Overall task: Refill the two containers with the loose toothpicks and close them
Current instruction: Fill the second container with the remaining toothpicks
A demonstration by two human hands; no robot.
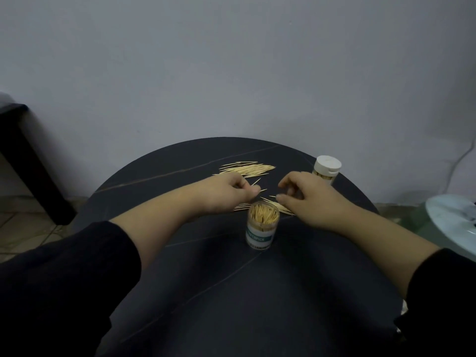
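Observation:
An open clear toothpick container (262,228) with a teal label stands upright mid-table, packed with toothpicks. A second container (326,169) with its white lid on stands at the back right. A pile of loose toothpicks (247,169) lies at the back, and a few more toothpicks (273,203) lie just behind the open container. My left hand (226,194) hovers left of these, its fingers curled and pinching a few toothpicks at the tips. My right hand (306,202) is to the right, fingers bent over the scattered toothpicks, thumb apart from the fingers.
The round dark table (231,292) stands against a grey wall. A dark piece of furniture (31,161) is on the left. A pale round object (453,222) sits beyond the table's right edge. A cable (461,155) hangs on the wall.

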